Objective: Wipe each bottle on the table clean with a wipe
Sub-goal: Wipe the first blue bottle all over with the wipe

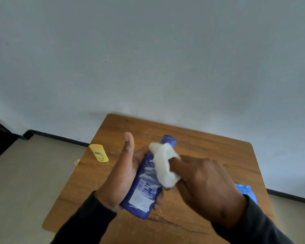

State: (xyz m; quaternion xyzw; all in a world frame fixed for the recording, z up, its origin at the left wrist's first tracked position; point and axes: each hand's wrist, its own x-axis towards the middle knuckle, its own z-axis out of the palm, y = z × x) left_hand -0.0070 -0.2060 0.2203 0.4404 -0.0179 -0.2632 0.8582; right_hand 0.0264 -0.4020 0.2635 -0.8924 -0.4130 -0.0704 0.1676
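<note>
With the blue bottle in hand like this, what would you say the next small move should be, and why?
Probably drag the white wipe down toward the label: the right hand presses it on the upper part of the blue bottle, which the left hand cradles, and the lower body looks unwiped. The yellow bottle waits.

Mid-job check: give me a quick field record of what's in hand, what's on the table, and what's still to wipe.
left hand: holds the blue bottle above the table, thumb straight up
right hand: grips the white wipe, pressed on the bottle's upper half
yellow bottle: stands near the table's far left edge, untouched
blue packet: flat by the right edge, partly hidden by the right sleeve
table: wooden, with pale specks
</note>
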